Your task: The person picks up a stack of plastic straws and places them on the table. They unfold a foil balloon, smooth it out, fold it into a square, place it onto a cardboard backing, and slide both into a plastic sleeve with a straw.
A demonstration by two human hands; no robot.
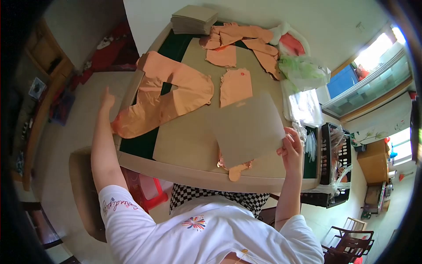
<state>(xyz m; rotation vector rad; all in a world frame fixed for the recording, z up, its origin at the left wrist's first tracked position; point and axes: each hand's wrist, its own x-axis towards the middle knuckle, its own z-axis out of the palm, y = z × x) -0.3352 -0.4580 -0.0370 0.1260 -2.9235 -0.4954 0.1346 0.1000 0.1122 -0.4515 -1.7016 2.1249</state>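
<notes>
My right hand (291,145) pinches the right edge of a grey-brown cardboard sheet (250,127), which is held over the table. Out past the table's left edge is my left hand (107,99), a finger extended and nothing in it. Beside it lies a large, shiny rose-gold foil balloon (162,97), flat and with a hole in its middle. A smaller foil piece (236,86) with a red mark lies just beyond the sheet. Under the sheet's near edge, another foil piece (235,171) sticks out. More foil pieces (246,35) are heaped at the far side.
A stack of cardboard sheets (193,20) stands at the table's far left corner. Green plastic (303,70) and clear bags (304,108) lie along the right side. A black crate (336,163) adjoins the table's right edge; a red stool (151,193) is below the near edge.
</notes>
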